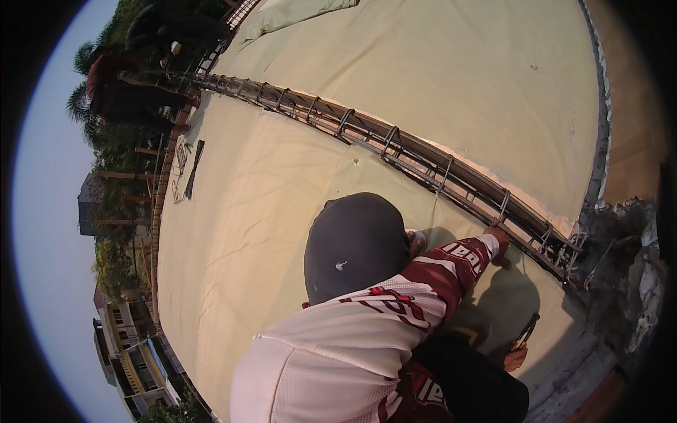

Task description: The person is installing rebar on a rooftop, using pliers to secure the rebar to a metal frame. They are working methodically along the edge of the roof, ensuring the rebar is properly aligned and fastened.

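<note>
My left arm, in a white and dark red sleeve, stretches across to a long rebar cage (384,144). My left hand (499,242) is at the cage's lower bar near its right end, the fingers curled around the steel. Lower right, my right hand (515,359) is closed on pliers (524,333) with yellow-orange on the handles, their dark end pointing up. My dark grey knee (356,243) and my other knee, in black (479,381), are bent up between the arms. What the left fingertips pinch, if anything, is too small to tell.
Pale yellow-green sheeting (240,204) covers the deck on both sides of the cage. Broken concrete (627,247) lies at the right. A dark bundle of wire or rods (194,169) lies near the deck's left edge. Co-workers (120,92) bend over at the upper left.
</note>
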The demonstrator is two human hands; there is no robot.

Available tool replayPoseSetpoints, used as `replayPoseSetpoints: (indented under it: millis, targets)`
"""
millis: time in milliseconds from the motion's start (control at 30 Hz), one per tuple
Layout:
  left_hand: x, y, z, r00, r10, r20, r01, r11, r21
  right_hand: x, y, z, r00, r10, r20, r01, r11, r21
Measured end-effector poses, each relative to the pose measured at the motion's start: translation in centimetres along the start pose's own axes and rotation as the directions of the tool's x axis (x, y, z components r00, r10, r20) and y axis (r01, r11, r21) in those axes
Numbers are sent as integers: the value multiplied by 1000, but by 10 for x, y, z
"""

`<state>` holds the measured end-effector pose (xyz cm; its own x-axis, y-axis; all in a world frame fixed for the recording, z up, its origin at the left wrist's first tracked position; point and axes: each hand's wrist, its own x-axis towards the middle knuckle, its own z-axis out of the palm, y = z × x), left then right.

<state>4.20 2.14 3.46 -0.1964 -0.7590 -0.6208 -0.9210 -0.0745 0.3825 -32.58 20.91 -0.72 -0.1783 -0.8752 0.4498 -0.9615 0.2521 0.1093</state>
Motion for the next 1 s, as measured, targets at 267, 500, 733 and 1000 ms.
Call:
replayPoseSetpoints:
  millis: [267, 500, 733, 1000]
  targets:
    - [3, 0, 10, 995, -39, -97, 35, 998, -43, -3, 13, 8, 1000, -1, 13, 1, 1000, 1]
    - [-14, 4, -16, 1000, -18, 23, 20, 995, -100, -7, 19, 15, 998, 44, 47, -48, 995, 89]
    - [-14, -1, -9, 999, -13, 32, 16, 997, -78, -8, 22, 20, 1000, -9, 15, 9, 999, 54]
    - [14, 60, -32, 780, -576, 245, 465, 795, 391, -6, 16, 14, 996, 64, 66, -69, 995, 72]
